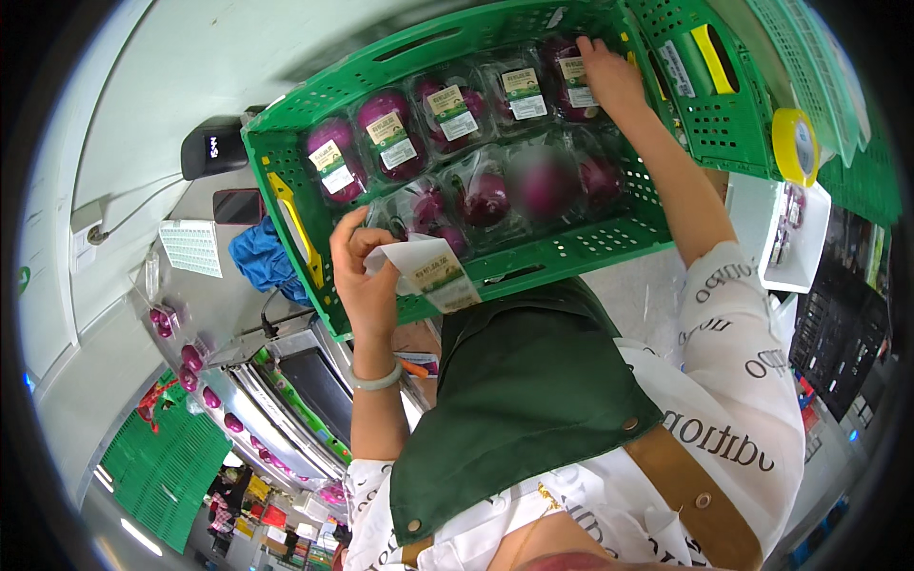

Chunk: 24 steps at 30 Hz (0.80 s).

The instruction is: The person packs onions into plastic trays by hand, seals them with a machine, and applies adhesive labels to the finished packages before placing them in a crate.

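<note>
My left hand point(365, 285) pinches a strip of printed labels on white backing point(437, 275) at the near left of a green plastic crate point(464, 32). Inside the crate, clear plastic packs of purple-red onions sit in two rows. Paper labels show on the far row, including a labelled pack point(385, 135) toward the left. My right hand point(610, 78) rests at the far right labelled pack point(577, 86), its fingers on the pack beside the label. No labels show on the near-row packs, such as this onion pack point(484, 196); one near-row onion is blurred.
A black digital clock point(213, 152), phone point(238, 206), printed sheet point(190, 246) and blue cloth point(264, 257) lie left of the crate. Loose onions point(191, 357) line the counter edge. At right are another green crate point(742, 128), yellow tape roll point(794, 146) and white bin point(814, 235).
</note>
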Tool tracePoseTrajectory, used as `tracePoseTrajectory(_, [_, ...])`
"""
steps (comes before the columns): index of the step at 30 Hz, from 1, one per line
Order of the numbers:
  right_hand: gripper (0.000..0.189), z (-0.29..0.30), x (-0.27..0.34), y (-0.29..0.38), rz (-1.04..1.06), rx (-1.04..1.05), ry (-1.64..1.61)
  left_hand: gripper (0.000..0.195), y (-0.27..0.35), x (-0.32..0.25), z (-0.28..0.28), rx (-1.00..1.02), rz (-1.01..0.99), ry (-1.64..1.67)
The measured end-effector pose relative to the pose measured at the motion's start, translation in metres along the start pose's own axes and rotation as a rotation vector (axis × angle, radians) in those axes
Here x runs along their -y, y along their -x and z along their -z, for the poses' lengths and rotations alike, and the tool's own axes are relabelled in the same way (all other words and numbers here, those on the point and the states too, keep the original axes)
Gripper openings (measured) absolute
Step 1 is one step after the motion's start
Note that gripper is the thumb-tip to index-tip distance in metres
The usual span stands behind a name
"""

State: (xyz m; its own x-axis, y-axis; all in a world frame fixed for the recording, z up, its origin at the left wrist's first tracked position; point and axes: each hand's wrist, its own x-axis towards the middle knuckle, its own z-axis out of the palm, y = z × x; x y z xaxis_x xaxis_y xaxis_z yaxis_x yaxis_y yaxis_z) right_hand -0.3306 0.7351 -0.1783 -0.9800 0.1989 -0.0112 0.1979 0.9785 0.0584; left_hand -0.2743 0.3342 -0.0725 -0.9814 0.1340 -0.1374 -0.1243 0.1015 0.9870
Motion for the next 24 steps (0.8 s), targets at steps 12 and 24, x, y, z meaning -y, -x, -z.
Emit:
tracePoseTrajectory(12, [0.031, 0.138, 0.196, 0.11, 0.695, 0.622, -1.153, 0.015, 0.039, -0.026, 0.014, -0.002, 0.098, 0.031])
tracePoseTrajectory(24, [0.031, 0.082, 0.252, 0.039, 0.385, 0.569, -1.389, 0.026, 0.297, -0.048, 0.232, -0.728, -0.226, 0.678])
